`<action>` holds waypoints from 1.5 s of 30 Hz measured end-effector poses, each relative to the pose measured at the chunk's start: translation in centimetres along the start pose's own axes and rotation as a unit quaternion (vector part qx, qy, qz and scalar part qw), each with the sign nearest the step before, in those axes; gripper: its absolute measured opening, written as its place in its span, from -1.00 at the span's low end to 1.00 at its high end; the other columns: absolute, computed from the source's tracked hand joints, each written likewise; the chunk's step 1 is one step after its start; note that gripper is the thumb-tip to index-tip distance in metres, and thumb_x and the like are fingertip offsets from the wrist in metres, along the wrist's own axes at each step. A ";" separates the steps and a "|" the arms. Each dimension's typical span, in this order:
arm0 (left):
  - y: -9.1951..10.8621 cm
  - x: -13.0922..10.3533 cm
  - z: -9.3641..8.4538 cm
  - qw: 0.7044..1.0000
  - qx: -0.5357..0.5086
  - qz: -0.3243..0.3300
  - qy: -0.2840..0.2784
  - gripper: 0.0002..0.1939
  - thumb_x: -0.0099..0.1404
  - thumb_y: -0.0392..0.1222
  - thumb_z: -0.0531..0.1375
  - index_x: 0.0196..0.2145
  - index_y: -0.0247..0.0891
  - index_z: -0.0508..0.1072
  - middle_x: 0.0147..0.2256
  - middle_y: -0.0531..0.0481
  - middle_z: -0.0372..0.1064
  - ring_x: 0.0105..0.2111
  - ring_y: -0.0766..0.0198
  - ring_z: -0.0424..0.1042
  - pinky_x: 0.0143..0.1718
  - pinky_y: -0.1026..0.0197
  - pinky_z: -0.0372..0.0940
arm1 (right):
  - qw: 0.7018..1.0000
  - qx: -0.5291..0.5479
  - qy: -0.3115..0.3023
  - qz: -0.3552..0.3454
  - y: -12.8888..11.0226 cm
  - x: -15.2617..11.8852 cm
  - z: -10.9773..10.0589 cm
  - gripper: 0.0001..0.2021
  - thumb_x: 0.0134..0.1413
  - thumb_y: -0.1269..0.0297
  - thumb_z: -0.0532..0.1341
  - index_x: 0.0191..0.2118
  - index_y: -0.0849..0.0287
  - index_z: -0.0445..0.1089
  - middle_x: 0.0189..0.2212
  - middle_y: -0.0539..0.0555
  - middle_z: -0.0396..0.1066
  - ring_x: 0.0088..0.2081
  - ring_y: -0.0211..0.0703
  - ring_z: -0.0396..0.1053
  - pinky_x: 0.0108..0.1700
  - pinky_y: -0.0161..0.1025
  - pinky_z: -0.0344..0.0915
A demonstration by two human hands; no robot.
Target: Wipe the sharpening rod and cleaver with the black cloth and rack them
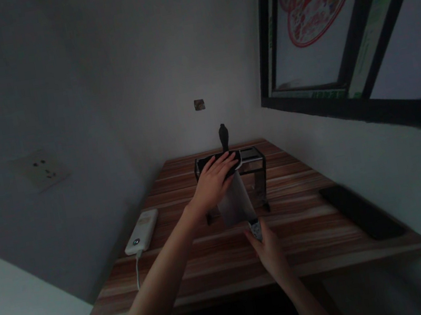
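Observation:
A dark-framed rack (258, 165) stands on the wood-striped table, with a black handle (223, 135) rising upright behind its top. My left hand (216, 177) lies over the black piece on top of the rack, fingers stretched out and slightly apart. A broad metal blade (236, 201) slants down from under that hand in front of the rack. My right hand (265, 244) is wrapped round the blade's patterned handle, nearer to me. What my left palm touches is partly hidden.
On the table's left lies a white power bank (142, 232) with a white cable. A black phone (360, 211) lies by the right wall. The table's front edge (217, 299) runs below my forearms. Walls close in behind and at both sides.

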State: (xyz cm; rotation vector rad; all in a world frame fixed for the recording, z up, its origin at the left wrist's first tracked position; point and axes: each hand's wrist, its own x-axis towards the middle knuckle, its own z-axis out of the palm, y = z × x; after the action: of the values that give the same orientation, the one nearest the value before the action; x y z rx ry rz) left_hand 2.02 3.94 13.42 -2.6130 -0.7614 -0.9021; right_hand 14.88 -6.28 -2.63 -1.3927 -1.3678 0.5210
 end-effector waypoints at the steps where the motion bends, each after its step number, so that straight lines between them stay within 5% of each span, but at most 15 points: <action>1: 0.1 0.0 0.1 1.000 0.001 -0.003 0.003 -0.62 0.29 -0.25 -0.03 0.07 -0.20 0.15 0.16 -0.01 0.05 0.19 0.31 -0.08 0.19 0.03 -0.16 | 1.000 0.001 -0.001 -0.001 0.0 0.0 0.0 -0.62 0.05 0.09 0.06 -0.10 0.27 0.23 -0.33 0.23 0.44 -0.28 -0.01 0.42 -0.26 -0.20 0.29; 11: 1.6 -1.3 0.7 1.000 0.003 -0.023 0.001 -0.58 0.28 -0.27 -0.02 0.10 -0.20 0.13 0.17 -0.01 0.02 0.21 0.30 -0.12 0.20 0.03 -0.19 | 1.000 -0.003 0.007 -0.006 0.3 0.0 0.2 -0.59 0.04 0.09 0.07 -0.07 0.27 0.24 -0.28 0.24 0.45 -0.23 0.00 0.41 -0.23 -0.19 0.30; 24: 6.4 -7.5 2.8 0.993 -0.037 0.030 -0.104 -0.55 0.27 -0.25 -0.01 0.12 -0.23 0.08 0.19 -0.04 -0.02 0.21 0.28 -0.15 0.19 0.04 -0.16 | 0.998 0.040 0.005 -0.051 0.9 0.0 0.3 -0.61 0.00 0.22 0.08 -0.02 0.23 0.22 -0.19 0.21 0.43 -0.14 0.01 0.38 -0.15 -0.16 0.31; 30: 8.3 -9.4 3.2 0.990 -0.068 0.013 -0.125 -0.53 0.27 -0.24 -0.01 0.14 -0.20 0.06 0.18 -0.01 -0.01 0.21 0.29 -0.14 0.19 0.05 -0.13 | 1.000 0.004 0.004 -0.030 2.5 0.1 1.0 -0.74 -0.05 0.35 0.01 -0.28 0.20 0.40 -0.38 0.20 0.49 -0.22 0.03 0.42 -0.25 -0.17 0.36; 45: 8.2 -9.4 3.2 0.989 -0.062 0.017 -0.137 -0.52 0.29 -0.21 -0.03 0.15 -0.20 0.02 0.20 0.00 -0.05 0.22 0.29 -0.17 0.20 0.06 -0.15 | 0.999 0.008 0.010 -0.037 2.1 0.2 0.9 -0.76 -0.09 0.33 0.03 -0.33 0.18 0.42 -0.38 0.21 0.49 -0.23 0.03 0.42 -0.27 -0.18 0.36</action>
State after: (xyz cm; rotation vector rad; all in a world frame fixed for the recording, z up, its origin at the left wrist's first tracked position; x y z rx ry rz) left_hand 1.87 -5.21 4.30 -2.8888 -0.7455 -0.6045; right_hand 15.08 -5.30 -4.73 -1.3253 -1.3910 0.4684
